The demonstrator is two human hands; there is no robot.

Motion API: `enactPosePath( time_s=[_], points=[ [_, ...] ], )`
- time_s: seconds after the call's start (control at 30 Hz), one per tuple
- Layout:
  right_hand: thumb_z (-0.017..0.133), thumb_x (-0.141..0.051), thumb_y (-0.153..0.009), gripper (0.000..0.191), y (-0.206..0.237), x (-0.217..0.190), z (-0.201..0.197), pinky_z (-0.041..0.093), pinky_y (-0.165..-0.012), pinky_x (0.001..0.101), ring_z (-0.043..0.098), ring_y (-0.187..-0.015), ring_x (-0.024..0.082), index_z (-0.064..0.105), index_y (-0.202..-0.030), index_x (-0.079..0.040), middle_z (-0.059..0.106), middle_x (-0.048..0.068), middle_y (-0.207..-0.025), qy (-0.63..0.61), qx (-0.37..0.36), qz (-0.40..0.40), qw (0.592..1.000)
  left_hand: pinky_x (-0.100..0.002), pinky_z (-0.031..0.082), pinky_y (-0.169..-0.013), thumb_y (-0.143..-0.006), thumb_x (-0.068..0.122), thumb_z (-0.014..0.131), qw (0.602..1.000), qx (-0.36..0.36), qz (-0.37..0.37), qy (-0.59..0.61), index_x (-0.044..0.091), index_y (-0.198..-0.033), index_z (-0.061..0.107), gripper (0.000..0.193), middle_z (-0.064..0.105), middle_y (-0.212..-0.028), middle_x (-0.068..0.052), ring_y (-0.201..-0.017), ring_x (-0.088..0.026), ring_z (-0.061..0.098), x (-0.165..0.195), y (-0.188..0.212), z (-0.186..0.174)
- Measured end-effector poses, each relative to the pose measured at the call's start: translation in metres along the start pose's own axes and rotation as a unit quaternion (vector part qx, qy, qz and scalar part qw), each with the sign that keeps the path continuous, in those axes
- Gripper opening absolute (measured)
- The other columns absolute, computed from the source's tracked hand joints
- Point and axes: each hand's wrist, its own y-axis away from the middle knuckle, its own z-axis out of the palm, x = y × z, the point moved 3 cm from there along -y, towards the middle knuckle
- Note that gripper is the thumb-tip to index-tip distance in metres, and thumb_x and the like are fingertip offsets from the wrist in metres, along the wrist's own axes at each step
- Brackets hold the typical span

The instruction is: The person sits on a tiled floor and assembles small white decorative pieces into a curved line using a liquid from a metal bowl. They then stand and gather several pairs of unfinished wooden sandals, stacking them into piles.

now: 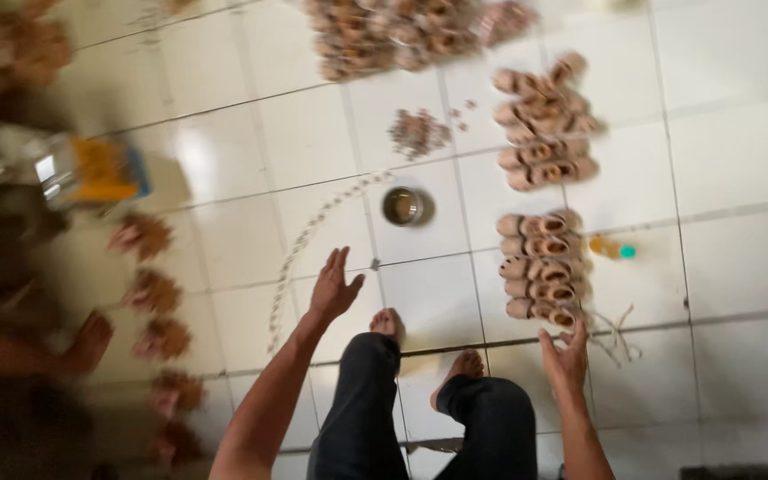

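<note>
A: What are the hands doing?

B: The right hand (pixel 566 360) is spread open, holding nothing; its fingertips are just at the nearest small sandal (pixel 544 311) in the near row of sandals (pixel 542 267) on the white tiled floor (pixel 731 267). The left hand (pixel 334 286) is open too, empty, raised above the tiles.

A: How would a sandal handle?

B: I judge it light and soft, maybe with a woven strap, not fragile. One can pinch it at the strap or the side of the sole.

A: What is around?

B: A second row of sandals (pixel 544 133) farther away, a small metal bowl (pixel 404 206), a pile of small beads (pixel 418 133), a curved line of small pieces (pixel 300 253), loose string (pixel 617 338), and a small orange bottle with green cap (pixel 611 250). The person's bare feet (pixel 388 322) lie between the hands. At the left, blurred, another person's foot (pixel 91 342) and more sandals (pixel 153 293).
</note>
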Motion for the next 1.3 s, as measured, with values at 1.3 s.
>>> enactPosePath(
  time_s=[1.3],
  points=[
    [0.072,-0.021,-0.086,0.092,0.222,-0.77,0.391,0.059,-0.086,0.0413,0.066,-0.115,0.031,0.021,-0.162,-0.007,0.061,0.022,-0.132,0.113,-0.327,-0.375,0.86,-0.044,0.049,-0.106,-0.088,0.039,0.073,0.903,0.205,-0.273,0.26,0.012,-0.154,0.038,0.079,0.054,-0.148,-0.017,-0.13,-0.032,0.059,-0.181,-0.064,-0.551]
  ],
)
